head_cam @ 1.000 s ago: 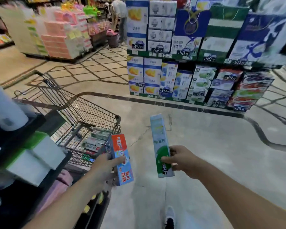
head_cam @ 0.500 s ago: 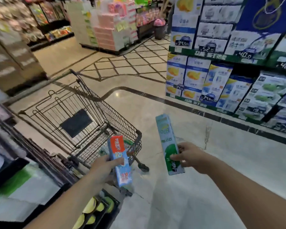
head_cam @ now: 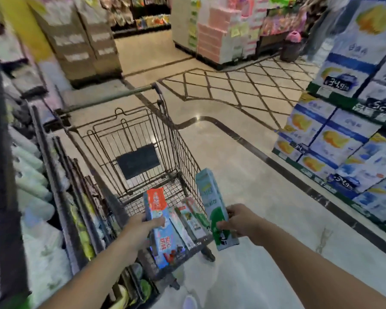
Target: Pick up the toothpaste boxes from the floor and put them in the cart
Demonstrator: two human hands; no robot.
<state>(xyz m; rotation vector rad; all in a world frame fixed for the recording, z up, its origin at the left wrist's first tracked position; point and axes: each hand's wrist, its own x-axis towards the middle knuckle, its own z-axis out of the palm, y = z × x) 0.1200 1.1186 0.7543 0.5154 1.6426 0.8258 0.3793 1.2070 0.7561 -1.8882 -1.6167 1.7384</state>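
Note:
A wire shopping cart [head_cam: 165, 130] stands ahead of me with several toothpaste boxes [head_cam: 191, 216] lying in its near end. My left hand [head_cam: 140, 228] grips a red and blue toothpaste box [head_cam: 159, 221], held upright over the cart's near end. My right hand [head_cam: 239, 221] grips the lower part of a pale blue and green toothpaste box [head_cam: 214, 208], held upright at the cart's right rim.
Store shelving [head_cam: 38, 179] with packaged goods runs close along the left of the cart. A display of stacked blue and white cartons [head_cam: 343, 141] with price tags stands to the right. Marble floor [head_cam: 265, 197] lies between them. Pink stacked goods [head_cam: 218, 39] sit farther back.
The view has swung left and closer to the cart. Both hands have carried their boxes forward, from beside the cart to over its near end.

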